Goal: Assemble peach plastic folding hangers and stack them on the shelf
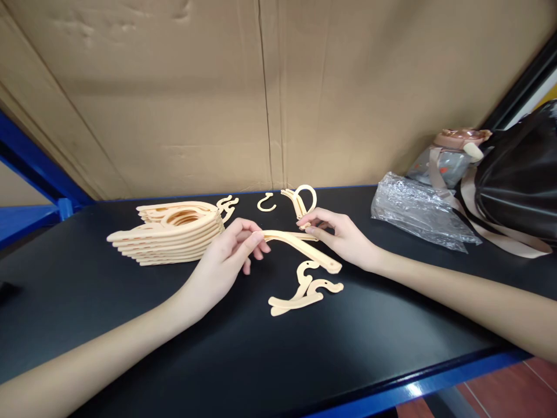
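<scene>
My left hand (228, 249) pinches one end of a cream plastic hanger arm (307, 248), whose wider end points down to the right above the table. A second, thinner strip runs behind it from the left fingers to my right hand (343, 235), which closes on its far end. Just beyond the right fingertips stands a folded piece with a ring (306, 187). Below the hands lie loose curved hook pieces (300, 299), overlapping each other. Left of my left hand rises a stack of folded cream hangers (169, 247).
A single small hook (266, 203) and a few more hooks (227, 206) lie at the back. On the right are a crumpled clear plastic bag (418, 212), a bottle with a strap (444, 159) and a black bag (520, 174). A cardboard wall (174, 104) closes off the back.
</scene>
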{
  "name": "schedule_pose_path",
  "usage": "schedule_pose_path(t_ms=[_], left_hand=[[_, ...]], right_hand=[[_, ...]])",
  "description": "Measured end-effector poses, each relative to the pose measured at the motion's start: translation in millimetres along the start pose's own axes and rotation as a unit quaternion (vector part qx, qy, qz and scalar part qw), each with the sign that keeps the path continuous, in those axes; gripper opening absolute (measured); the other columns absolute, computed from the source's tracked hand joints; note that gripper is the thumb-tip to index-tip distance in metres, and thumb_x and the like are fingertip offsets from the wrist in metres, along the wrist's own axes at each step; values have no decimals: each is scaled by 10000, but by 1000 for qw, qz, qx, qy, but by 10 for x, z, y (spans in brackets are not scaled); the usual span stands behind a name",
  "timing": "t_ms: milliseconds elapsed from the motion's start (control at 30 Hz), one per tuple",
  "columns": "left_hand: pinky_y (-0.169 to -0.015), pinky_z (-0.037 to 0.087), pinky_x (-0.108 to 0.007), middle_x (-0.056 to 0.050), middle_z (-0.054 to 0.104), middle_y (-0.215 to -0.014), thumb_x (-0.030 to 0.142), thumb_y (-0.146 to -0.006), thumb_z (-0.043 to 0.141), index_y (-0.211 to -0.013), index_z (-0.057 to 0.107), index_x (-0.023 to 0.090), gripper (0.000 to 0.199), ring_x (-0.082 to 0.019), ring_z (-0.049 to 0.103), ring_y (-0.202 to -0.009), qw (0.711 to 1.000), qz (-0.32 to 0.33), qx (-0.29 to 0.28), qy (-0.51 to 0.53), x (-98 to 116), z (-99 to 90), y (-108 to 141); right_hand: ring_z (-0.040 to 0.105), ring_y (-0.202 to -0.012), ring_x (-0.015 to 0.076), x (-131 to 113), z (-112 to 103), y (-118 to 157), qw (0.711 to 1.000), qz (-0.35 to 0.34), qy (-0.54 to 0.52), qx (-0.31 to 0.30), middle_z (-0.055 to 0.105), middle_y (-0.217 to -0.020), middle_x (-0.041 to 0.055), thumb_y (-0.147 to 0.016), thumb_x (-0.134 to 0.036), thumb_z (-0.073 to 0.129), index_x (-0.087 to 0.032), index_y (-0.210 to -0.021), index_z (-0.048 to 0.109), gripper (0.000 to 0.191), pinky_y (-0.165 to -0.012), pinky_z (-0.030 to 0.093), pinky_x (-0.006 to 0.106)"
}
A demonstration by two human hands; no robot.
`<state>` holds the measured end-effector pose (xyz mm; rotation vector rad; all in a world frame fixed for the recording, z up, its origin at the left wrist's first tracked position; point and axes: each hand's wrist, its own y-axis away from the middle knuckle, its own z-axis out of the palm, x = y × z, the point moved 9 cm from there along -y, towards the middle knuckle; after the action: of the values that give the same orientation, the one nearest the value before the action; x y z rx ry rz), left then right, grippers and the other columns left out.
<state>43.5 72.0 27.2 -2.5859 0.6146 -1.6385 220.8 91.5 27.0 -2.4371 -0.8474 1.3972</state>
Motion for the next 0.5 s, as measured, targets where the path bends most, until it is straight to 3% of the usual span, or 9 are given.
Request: schedule_pose_path(t_ms=[100, 233, 367, 500], left_hand=[[-630, 558, -268, -45, 655, -866, 388, -926, 504, -925, 507, 176, 211, -169, 647, -804, 991, -63, -30, 116, -94, 94, 1], [-712, 565, -265, -46, 680, -871, 364, -929, 535, -931, 547, 165, 199, -148, 667, -796, 975, -110, -45, 186, -155, 135, 12], [-731, 568, -285, -63, 704, -920, 373, -935, 526, -947, 558, 169, 206, -155, 678, -797, 974, -114, -51, 189, -151, 130, 17], [-679, 555, -277, -48, 713, -844, 400, -934, 514, -939, 540, 177, 224, -153, 672, -735, 975, -131, -58, 169, -139, 145, 30]], right_hand=[[633, -861, 163, 29, 5, 3, 1000, 16, -4, -2, 677, -950, 30, -900, -365, 558, -221, -1042, 652, 223, -790, 512, 337], [636, -842, 163, 54, 20, 10, 999, 32, -15, -7, 690, -948, 31, -886, -382, 576, -235, -1131, 651, 295, -799, 521, 348], [647, -863, 173, 49, 39, 16, 999, 36, -22, -15, 703, -1007, 38, -870, -417, 589, -236, -1090, 678, 298, -812, 523, 358], [646, -871, 174, 18, 54, 16, 999, 25, -19, -24, 702, -1026, 37, -876, -424, 578, -229, -996, 701, 259, -793, 522, 342]])
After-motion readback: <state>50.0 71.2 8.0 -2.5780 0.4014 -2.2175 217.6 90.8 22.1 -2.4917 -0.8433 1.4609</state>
